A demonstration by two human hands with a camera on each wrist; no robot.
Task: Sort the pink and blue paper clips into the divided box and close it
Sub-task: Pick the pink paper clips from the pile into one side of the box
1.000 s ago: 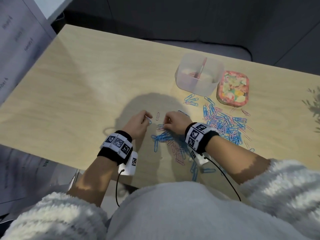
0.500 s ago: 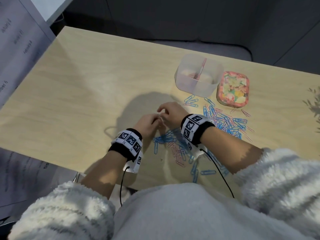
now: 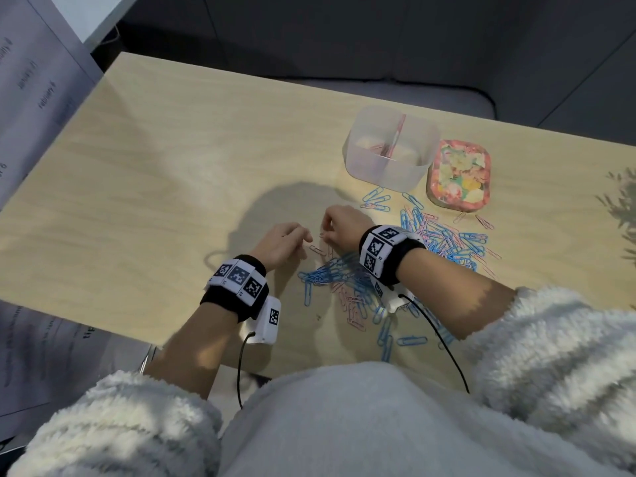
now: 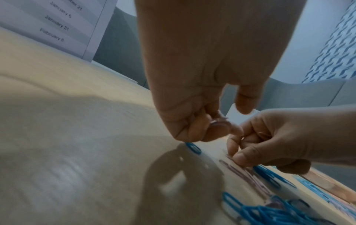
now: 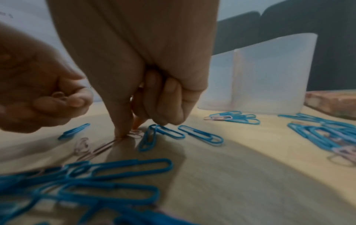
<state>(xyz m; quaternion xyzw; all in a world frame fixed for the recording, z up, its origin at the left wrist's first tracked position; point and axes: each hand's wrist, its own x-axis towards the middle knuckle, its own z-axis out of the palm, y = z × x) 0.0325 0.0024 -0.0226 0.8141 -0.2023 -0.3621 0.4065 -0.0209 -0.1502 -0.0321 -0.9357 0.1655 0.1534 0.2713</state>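
Pink and blue paper clips lie loose on the wooden table, in one heap point(image 3: 330, 275) by my wrists and another heap point(image 3: 447, 242) to the right. My left hand point(image 3: 304, 239) hovers just above the table, fingers curled round a few pink clips point(image 4: 218, 121). Close beside it, my right hand point(image 3: 326, 233) reaches down, thumb and forefinger pinching a pink clip point(image 5: 135, 133) that lies on the table. The divided translucent box point(image 3: 361, 160) stands open at the back right, with a pink divider and some pink clips inside. Its floral lid point(image 3: 459, 175) lies right of it.
A few blue clips point(image 3: 377, 201) lie in front of the box. Printed paper sheets point(image 3: 34, 98) hang at the left beyond the table edge. Dark chairs stand behind the table. Cables run from both wrist cameras toward my body.
Half a second ago my hands touched above the clips. They have since drawn a little apart, and my right hand has come down onto a pink clip.
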